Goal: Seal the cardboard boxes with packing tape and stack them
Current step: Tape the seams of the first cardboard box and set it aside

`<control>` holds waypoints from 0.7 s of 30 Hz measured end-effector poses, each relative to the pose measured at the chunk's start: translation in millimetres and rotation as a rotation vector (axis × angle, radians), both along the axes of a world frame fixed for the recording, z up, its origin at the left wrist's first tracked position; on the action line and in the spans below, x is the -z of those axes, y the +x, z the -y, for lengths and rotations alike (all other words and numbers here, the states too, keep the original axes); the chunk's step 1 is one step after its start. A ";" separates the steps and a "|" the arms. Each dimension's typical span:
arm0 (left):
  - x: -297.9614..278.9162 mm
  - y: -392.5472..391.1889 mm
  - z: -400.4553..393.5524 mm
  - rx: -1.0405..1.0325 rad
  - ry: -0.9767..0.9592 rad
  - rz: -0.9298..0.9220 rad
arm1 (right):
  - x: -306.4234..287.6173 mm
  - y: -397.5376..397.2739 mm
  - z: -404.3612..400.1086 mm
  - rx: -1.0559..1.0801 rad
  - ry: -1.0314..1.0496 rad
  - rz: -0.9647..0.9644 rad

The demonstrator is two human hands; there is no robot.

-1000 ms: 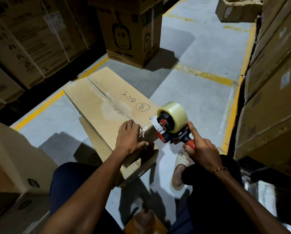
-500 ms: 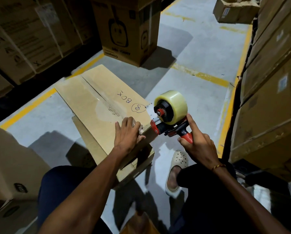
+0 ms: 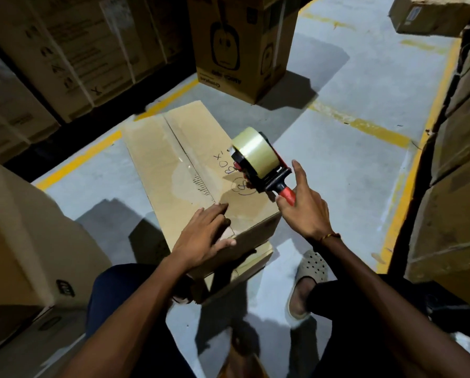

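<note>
left hand (image 3: 203,241) lies flat on the near end of the cardboard box (image 3: 173,159), fingers straight and spread, thumb over the near edge — pressing, not gripping. box sits in front of the knees on top of another flat carton (image 3: 244,266), on the grey floor (image 3: 364,165). its long axis runs away from the person, up and slightly left, and the centre seam (image 3: 183,151) follows that same line. left fingertips rest right at the seam's near end, so that hand is the nearer one to the seam.

tape dispenser (image 3: 255,159) hovers over the right half of the box top, just right of the seam, roll up; can't tell if it touches the cardboard. right hand (image 3: 302,211) clamps its red handle, index finger stretched out straight. my read: the next pass needs the dispenser shifted left onto the seam, then run along the long axis.

writing: handwritten "box" and a circled "8" on the lid, partly hidden by the dispenser. big printed carton (image 3: 239,47) behind shows a black pictogram; its lettering is upside down, unreadable.
</note>
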State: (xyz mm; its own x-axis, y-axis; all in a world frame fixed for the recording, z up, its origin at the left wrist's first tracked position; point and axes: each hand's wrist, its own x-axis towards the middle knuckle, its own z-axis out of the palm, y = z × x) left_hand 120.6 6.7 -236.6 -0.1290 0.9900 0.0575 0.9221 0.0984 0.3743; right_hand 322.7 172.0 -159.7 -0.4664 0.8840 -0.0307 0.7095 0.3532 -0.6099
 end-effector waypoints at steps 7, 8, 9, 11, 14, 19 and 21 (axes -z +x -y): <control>1.6 9.1 1.0 -0.080 0.010 0.024 | 21.1 -53.3 -20.4 -0.077 0.253 0.056; 2.6 10.3 1.2 -0.106 0.006 -0.005 | 23.8 -60.5 -22.5 -0.094 0.270 0.080; 3.3 11.4 0.8 -0.144 0.002 -0.029 | 26.3 -67.5 -24.4 -0.108 0.286 0.101; 3.0 12.6 -1.7 -0.244 -0.034 -0.049 | 30.0 -81.7 -27.0 -0.118 0.308 0.129; 2.5 14.8 -6.6 -0.319 -0.139 -0.102 | 32.8 -101.4 -30.9 -0.118 0.315 0.143; 2.3 15.8 -10.1 -0.265 -0.212 -0.185 | 43.5 -114.1 -34.0 -0.149 0.330 0.183; 3.0 15.4 -7.4 -0.240 -0.209 -0.220 | 48.3 -109.7 -31.8 -0.192 0.320 0.171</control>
State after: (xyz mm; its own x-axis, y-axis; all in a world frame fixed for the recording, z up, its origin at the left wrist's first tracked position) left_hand 136.0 14.1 -239.6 -0.3651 0.9266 -0.0899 0.9197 0.3740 0.1194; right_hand 213.0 203.8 -208.0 -0.6357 0.7591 0.1405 0.6939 0.6416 -0.3270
